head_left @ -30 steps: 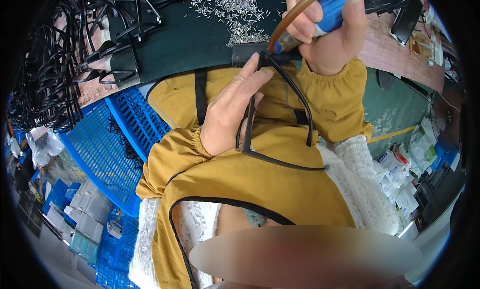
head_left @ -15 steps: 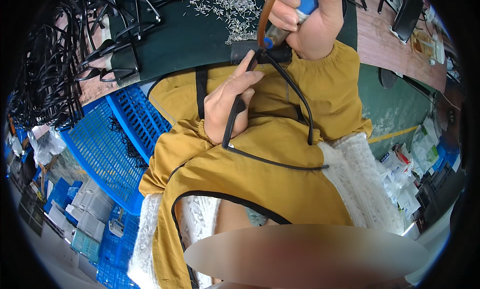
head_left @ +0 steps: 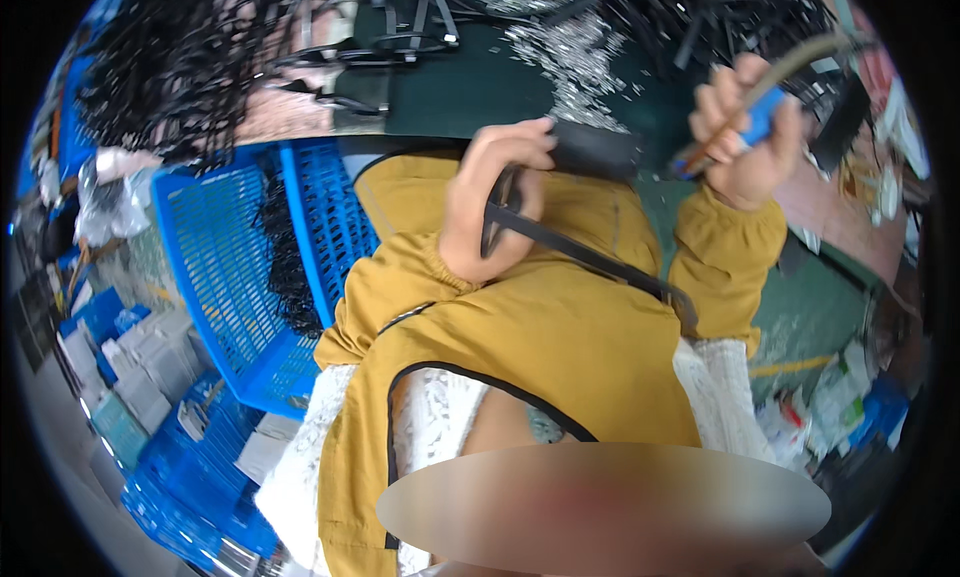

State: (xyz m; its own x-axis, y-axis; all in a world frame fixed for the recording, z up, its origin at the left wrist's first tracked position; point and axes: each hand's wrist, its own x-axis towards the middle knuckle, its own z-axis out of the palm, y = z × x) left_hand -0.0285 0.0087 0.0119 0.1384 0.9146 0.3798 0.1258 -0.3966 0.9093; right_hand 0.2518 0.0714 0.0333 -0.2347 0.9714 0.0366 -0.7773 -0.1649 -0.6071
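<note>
Eyeglass frame (head_left: 560,242) now tilted sideways, left hand (head_left: 490,212) gripping it.

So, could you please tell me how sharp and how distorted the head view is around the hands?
Head view: strong fisheye bending, black corners; the left hand on the black eyeglass frame and the right hand gripping the blue-handled tool look slightly soft; a smooth blurred oval covers the lower middle.

blurred oval (head_left: 600,512) below left hand (head_left: 490,212): content unreadable | tool (head_left: 755,117) tip beside right hand (head_left: 745,137): hidden | glasses frame (head_left: 580,252) front: covered by left hand
</note>
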